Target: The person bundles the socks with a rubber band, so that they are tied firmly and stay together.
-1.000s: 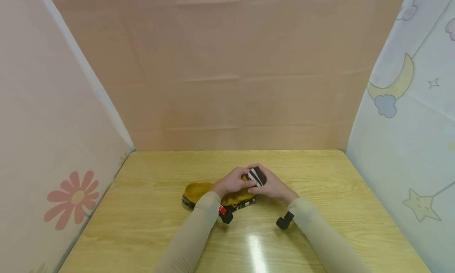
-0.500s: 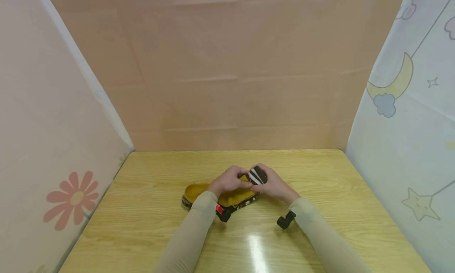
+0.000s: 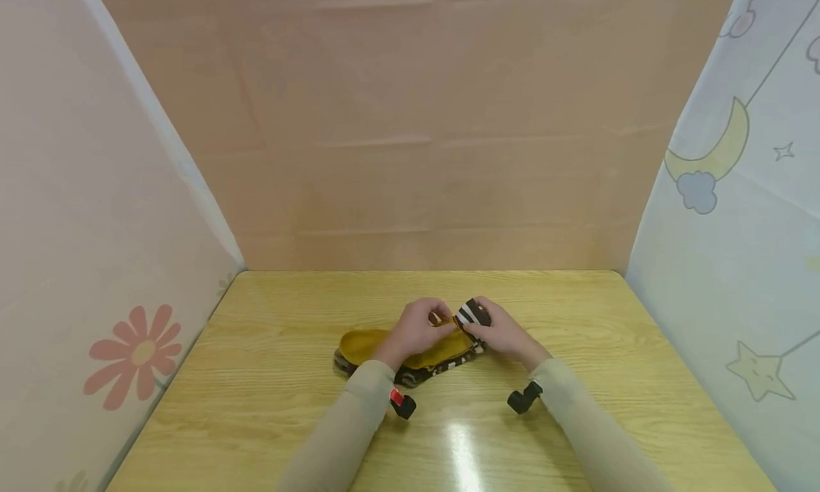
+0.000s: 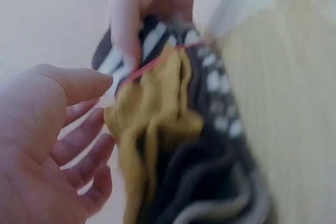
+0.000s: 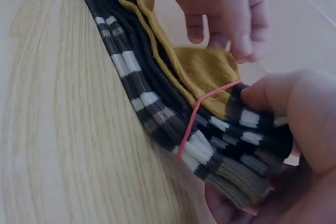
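Observation:
A bundle of socks, mustard [image 3: 448,348] on top and black with white and brown patterned ones [image 5: 123,64] below, lies across the table in front of me. A thin red rubber band [image 5: 189,128] circles it near the cuffs. My right hand [image 3: 505,330] grips the striped cuff end [image 5: 252,140] between thumb and fingers, just past the band. Left of it, my left hand [image 3: 416,330] hovers over the mustard sock with loosely bent fingers. In the right wrist view, those left fingers [image 5: 242,45] stand apart from the band, with nothing held between them.
The socks rest on a light wood-grain table [image 3: 269,421]. An upright brown-pink sheet [image 3: 416,157] stands behind it. Patterned cloth panels [image 3: 711,264] rise on both sides. Small black cameras [image 3: 524,398] are strapped to both wrists.
My right hand has shifted slightly right with the striped cuff end. My left hand, close against it earlier, now stands a little apart, and more of the mustard sock shows between them.

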A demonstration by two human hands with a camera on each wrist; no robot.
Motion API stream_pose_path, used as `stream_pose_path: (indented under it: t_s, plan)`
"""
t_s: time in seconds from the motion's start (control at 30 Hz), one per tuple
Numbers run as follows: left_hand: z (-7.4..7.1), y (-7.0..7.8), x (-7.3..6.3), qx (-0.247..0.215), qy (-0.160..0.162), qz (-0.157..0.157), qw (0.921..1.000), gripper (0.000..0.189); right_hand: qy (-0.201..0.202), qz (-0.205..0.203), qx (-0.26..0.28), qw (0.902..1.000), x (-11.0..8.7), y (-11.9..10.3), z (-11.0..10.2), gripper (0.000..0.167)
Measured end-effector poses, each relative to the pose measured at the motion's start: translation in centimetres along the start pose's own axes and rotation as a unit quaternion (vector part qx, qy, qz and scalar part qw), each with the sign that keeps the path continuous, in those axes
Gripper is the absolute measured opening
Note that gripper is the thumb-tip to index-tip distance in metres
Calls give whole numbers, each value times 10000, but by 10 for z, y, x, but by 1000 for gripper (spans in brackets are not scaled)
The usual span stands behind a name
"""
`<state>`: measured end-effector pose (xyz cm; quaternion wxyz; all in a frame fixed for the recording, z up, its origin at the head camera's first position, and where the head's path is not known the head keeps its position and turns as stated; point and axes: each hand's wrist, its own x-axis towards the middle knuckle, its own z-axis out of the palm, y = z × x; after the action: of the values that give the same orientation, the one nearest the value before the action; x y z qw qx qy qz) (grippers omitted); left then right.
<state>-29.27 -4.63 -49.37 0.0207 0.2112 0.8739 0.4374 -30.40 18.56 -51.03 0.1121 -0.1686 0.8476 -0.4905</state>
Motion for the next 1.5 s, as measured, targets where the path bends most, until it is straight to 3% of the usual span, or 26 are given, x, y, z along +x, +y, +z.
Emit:
stream_pose_path:
  t_s: [0.17,0.27,0.53,0.8,0.9,1.1,1.17,1.3,1.37,1.4,1.5]
  plan:
    - [15,14,-4,36,-116,676,9976,7,217,150,-110,9996,-2,-2,-3,40]
    - [23,19,-5,17,-326,704,9970,11,440,207,-237,9985,-2,-2,-4,38]
    - [32,19,-6,-642,-634,145,9958,24,709,397,-47,9967,-7,-4,-6,40]
    - [31,8,-7,-1034,-618,-456,9917,42,796,578,246,9948,-12,-5,-8,46]
    - [30,5,-7,-1386,-649,-612,9863,45,794,521,403,9947,-14,-7,-9,43]
    - [31,-4,-5,-2347,-546,-875,9666,41,679,251,657,9952,-16,-12,-10,42]
    - [31,-6,-3,-2815,-497,-1010,9529,38,584,180,756,9953,-16,-14,-10,41]
    - [30,-10,0,-3798,-495,-1249,9152,53,304,-13,830,9961,-16,-16,-10,38]
    - [29,-12,0,-4076,-464,-1274,9031,61,184,-103,845,9962,-16,-18,-9,38]
    - [29,-13,-1,-4152,-445,-1278,8996,64,154,-98,863,9961,-16,-19,-9,39]
    - [29,-13,-2,-4182,-367,-1244,8991,65,57,-50,1067,9943,-17,-21,-8,46]
